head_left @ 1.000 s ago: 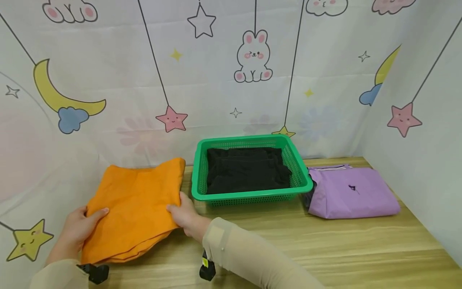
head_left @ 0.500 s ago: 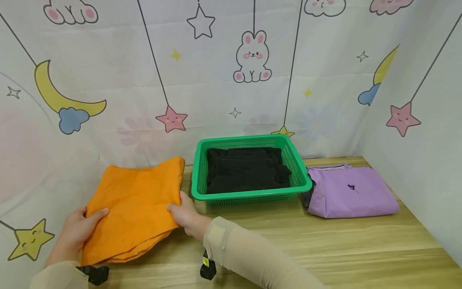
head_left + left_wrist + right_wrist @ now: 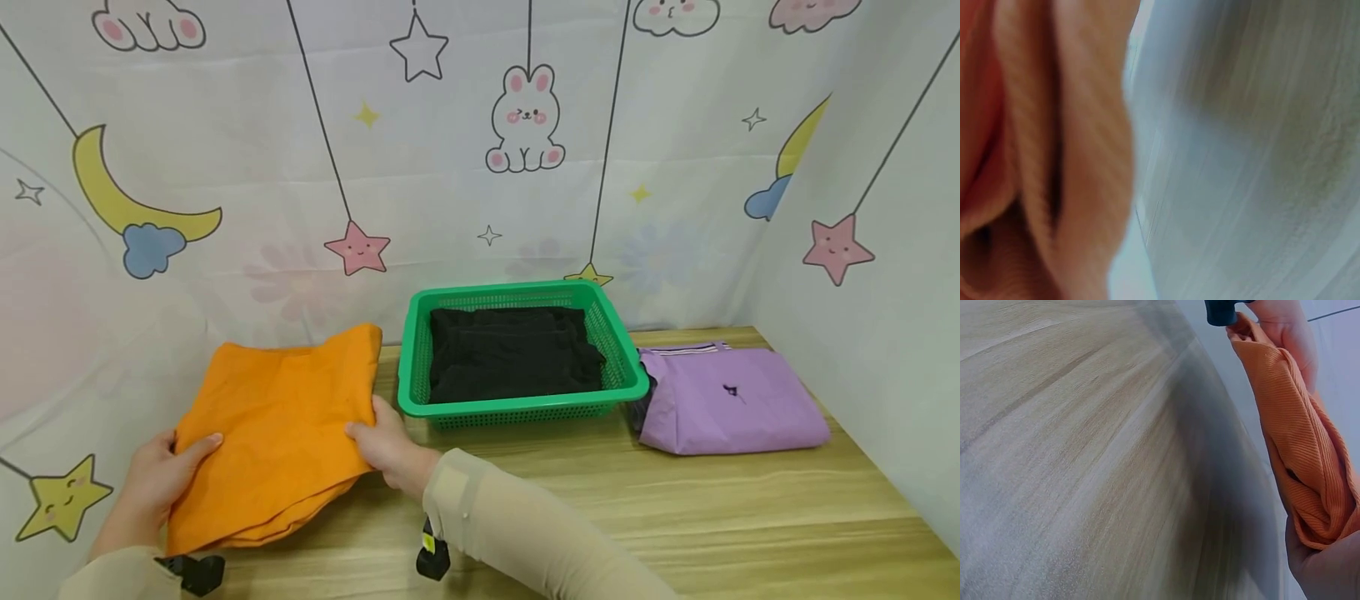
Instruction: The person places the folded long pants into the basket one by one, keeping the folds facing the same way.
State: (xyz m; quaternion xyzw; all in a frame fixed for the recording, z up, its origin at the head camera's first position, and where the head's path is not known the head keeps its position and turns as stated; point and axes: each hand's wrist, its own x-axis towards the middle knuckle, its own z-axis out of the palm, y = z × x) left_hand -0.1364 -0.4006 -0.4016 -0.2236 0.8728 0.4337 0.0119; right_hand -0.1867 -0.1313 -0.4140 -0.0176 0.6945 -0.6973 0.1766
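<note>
A folded orange cloth (image 3: 281,433), garment-like and in several layers, is held up over the left part of the table. My left hand (image 3: 153,479) grips its left edge, thumb lying on top. On the opposite edge my right hand (image 3: 386,446) pinches the layers, thumb above and the other fingers hidden underneath. Seen from the right wrist, the ribbed orange cloth (image 3: 1304,437) hangs above the table between my two hands, its folded layers showing edge-on. Close-up folds of the cloth (image 3: 1079,144) fill the left side of the left wrist view.
A green basket (image 3: 525,409) containing folded black clothing (image 3: 517,354) stands at the back middle of the wooden table (image 3: 675,517). To its right lies a folded purple item (image 3: 738,400) with a striped band. A printed curtain (image 3: 450,183) closes off the back.
Both hands and the orange cloth have shifted very slightly to the left, the grips unchanged. The basket and the purple item stay where they were.
</note>
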